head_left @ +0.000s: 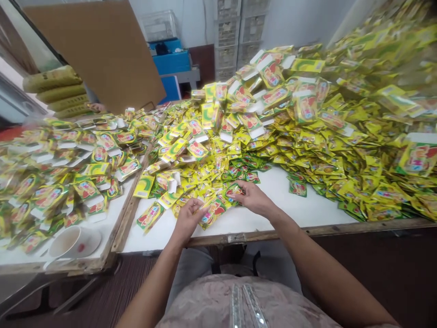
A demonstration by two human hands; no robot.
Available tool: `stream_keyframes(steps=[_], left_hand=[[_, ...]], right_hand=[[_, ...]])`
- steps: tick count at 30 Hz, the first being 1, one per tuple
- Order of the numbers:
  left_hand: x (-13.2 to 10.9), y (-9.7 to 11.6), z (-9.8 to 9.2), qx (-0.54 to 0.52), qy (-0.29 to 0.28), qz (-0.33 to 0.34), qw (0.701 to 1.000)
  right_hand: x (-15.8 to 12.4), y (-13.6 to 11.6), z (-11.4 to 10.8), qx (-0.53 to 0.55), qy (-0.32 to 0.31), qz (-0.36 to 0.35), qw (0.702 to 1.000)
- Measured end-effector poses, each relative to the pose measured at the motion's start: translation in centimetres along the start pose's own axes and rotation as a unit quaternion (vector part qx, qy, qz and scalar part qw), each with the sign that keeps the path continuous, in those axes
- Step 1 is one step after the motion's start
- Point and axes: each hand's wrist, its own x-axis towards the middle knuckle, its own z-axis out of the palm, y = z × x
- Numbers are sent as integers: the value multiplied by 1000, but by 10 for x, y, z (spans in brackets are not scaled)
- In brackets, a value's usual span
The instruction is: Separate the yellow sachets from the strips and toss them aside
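Observation:
Near the table's front edge, my left hand (187, 219) is closed on the side of a small yellow and green carton (213, 214) printed with red fruit. The carton lies tilted, its lower end close to the wooden edge. My right hand (256, 199) pinches a green sachet (234, 191) between thumb and fingers, just above the carton's upper right end. Whether the sachet touches the carton I cannot tell. Another printed carton (150, 216) lies left of my left hand. Green sachets (252, 176) lie loose just beyond my right hand.
A large heap of yellow sachets (341, 155) fills the right side, with cartons (271, 75) on top. More cartons (85, 189) cover the left table, beside a white cup (73, 241). A wooden strip (131, 205) divides the tables. A cardboard sheet (99, 50) stands behind.

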Motion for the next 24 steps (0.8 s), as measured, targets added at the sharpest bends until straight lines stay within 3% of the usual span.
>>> stream_keyframes(steps=[3,6,12,14,18,24], left_hand=[[0,0,2,-22,-12,-10,1000],[0,-1,5,-30,-8,-7,999],[-3,2,12,-31,-40,-20,999],[-3,5,14,-56,-54,-39,996],[-3,10,17,-97,-78,-80,989],[-3,7,24,-165,-53,-78,982]], right_hand=[[2,-2,-9,31,-87,20,996],[5,1,-18,54,-92,14,994],[8,1,-17,-13,-115,4,993],[8,0,-11,-8,-69,13,997],[4,5,3,-21,89,7,996],[-10,14,24,32,180,27,983]])
